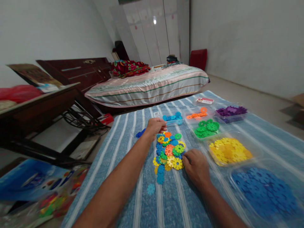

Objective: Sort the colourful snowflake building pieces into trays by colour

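1. Clock set on the mixed pile, 12 pointing away from the wearer. White wardrobe [147,36] far off at 12; bed [154,88] with a striped satin cover before it, also 12.
2. Blue-and-white striped cloth [171,209] under all the sorting gear. Treadle table [42,103] off to 10, iron wheel [73,118] beneath.
3. Mixed pile [169,150] of notched plastic discs: yellow, green, orange, blue, overlapping on the cloth between the two hands, a short tail running toward 6–7.
4. Clear tubs around it, one colour each: blue tub [234,184] at 4, nearest the wearer; yellow tub [258,151] at 3; green tub [198,138] at 2; purple tub [232,120] at 2, farther out; orange tub [211,114] at 1; light-blue tub [172,123] at 12. Dark-blue pieces [139,134] at 10, partly behind the left wrist.
5. Left hand [156,125] at 11, just beside the light-blue tub's near left corner. Fingers bent and close together; cannot tell whether they pinch a disc.
6. Right hand [196,164] at 4, by the pile's edge, fingers curled under, thumb side toward the discs. Grip hidden; cannot tell if anything is inside.
7. Red-and-white card [205,100] at 1, beyond the orange tub.
8. Single light-blue disc [150,189] at 7, flat on the cloth, apart from the pile.
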Demonstrator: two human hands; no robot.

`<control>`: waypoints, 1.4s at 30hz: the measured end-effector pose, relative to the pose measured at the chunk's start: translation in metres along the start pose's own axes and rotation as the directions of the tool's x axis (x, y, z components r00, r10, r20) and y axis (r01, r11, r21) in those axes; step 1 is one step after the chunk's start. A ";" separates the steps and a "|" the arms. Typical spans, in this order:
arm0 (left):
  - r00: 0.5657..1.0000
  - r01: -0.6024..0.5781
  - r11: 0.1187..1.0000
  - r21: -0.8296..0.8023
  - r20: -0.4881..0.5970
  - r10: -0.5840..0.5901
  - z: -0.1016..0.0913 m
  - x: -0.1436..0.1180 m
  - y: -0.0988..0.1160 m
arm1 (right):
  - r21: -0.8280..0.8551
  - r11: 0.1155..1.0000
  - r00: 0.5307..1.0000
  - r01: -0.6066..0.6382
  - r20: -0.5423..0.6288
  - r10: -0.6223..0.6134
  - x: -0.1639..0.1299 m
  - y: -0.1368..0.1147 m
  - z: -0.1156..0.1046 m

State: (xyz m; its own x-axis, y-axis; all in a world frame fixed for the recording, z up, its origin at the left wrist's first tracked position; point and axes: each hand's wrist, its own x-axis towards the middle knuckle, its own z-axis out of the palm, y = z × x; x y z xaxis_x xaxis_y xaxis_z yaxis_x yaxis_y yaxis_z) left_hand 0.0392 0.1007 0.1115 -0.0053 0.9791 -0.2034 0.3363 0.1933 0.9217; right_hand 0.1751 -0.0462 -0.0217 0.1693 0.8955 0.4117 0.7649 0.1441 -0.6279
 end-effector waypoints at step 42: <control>0.976 -0.005 0.959 0.282 0.209 -0.056 -0.042 -0.146 -0.116 | -0.030 1.000 1.000 -0.004 0.023 0.005 0.000 0.005 -0.003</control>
State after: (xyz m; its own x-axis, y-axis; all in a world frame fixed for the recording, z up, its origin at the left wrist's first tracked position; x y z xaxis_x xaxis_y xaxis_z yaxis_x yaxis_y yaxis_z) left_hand -0.0384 -0.0619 0.0479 0.1724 0.9319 -0.3192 0.5881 0.1626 0.7923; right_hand 0.1805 -0.0472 -0.0230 0.1588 0.9055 0.3934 0.7827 0.1274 -0.6092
